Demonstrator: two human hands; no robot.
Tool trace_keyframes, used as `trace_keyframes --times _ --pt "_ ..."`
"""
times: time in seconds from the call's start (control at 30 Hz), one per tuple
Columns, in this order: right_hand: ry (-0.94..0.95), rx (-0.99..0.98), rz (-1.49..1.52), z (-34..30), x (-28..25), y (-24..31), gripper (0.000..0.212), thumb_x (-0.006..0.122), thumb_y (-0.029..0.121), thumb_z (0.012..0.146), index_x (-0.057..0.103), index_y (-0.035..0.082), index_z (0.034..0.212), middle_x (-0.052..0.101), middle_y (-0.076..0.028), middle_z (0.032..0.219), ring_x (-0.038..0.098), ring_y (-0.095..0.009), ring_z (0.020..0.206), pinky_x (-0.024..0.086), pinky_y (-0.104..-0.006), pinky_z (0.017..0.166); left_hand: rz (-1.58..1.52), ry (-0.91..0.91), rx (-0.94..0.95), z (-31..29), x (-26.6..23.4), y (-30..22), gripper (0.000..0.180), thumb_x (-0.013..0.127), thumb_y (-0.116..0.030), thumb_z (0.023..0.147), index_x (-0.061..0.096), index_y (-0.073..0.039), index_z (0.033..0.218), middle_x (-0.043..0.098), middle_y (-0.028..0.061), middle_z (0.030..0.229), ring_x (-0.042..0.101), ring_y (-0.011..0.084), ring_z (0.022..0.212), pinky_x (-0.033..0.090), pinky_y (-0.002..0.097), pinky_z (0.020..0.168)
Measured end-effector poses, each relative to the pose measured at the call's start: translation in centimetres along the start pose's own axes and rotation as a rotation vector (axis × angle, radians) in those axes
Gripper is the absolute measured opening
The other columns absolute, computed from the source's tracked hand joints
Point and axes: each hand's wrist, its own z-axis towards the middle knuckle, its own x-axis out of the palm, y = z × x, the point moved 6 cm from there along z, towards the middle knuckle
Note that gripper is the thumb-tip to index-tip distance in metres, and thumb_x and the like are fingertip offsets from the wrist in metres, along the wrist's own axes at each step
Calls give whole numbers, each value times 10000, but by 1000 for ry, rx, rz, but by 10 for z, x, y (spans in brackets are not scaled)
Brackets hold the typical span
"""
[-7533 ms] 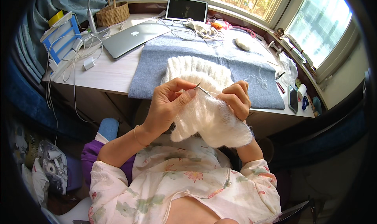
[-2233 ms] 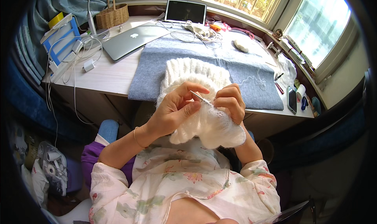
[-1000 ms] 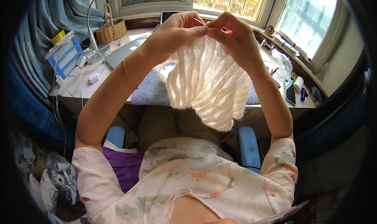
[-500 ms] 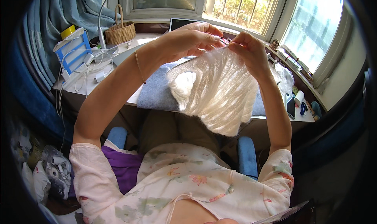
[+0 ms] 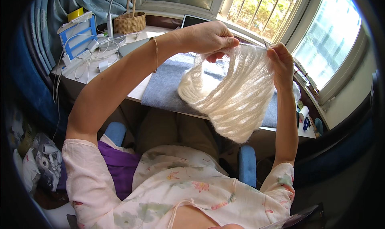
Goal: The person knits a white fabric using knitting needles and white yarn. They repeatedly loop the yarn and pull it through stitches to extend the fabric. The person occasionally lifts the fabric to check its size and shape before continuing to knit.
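Both hands are accounted for, two in number, and each is occupied. The left hand has its thumb and fingers pinched on the upper left part of one white ribbed knitted piece. The right hand is clenched on the upper right corner of the same piece. One thin knitting needle shows its point just above the right fingers; how much of it lies within the grip I cannot tell. The knitting hangs between the hands, raised in front of the near edge of the desk, its lower end hanging free and a gap at its left showing the surface behind. One thin bracelet circles the left wrist.

Beyond, I record one grey felt mat on the desk, partly covered from view by the knitting. Farther back stand one dark screen and one wicker basket with a single upright handle. At the left end I find one white charger plug among several white cables, which I cannot count. At the right end lies one white roll. Two blue armrests flank the seated person.
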Motion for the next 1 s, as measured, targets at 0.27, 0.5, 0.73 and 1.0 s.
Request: trace_keyframes --times 0.27,0.5,0.73,1.0 --pt "-69 -26 225 6 -38 13 98 659 166 801 586 102 804 590 37 736 517 -14 660 408 -149 603 -36 133 53 -9 5 40 536 563 -552 777 645 -22 770 607 75 712 599 158 718 481 301 672" --pt "-37 -10 211 5 -63 2 81 661 152 797 595 106 797 611 23 749 551 -29 664 437 -159 606 -37 -68 164 -9 -27 65 379 605 -440 794 616 -85 664 557 4 616 502 76 613 417 228 614" --pt "-43 -93 120 77 -69 1 73 656 144 802 591 117 783 572 62 692 472 6 581 355 -143 526 419 -348 353 16 -122 10 385 564 -459 824 597 -106 675 489 -25 588 485 60 599 401 218 605" --pt "-39 -140 194 58 -56 47 94 660 165 802 577 121 808 539 71 691 460 8 604 338 -145 526 461 -455 416 -38 -107 -57 272 558 -343 863 601 -94 764 499 -30 630 446 41 580 360 190 535"
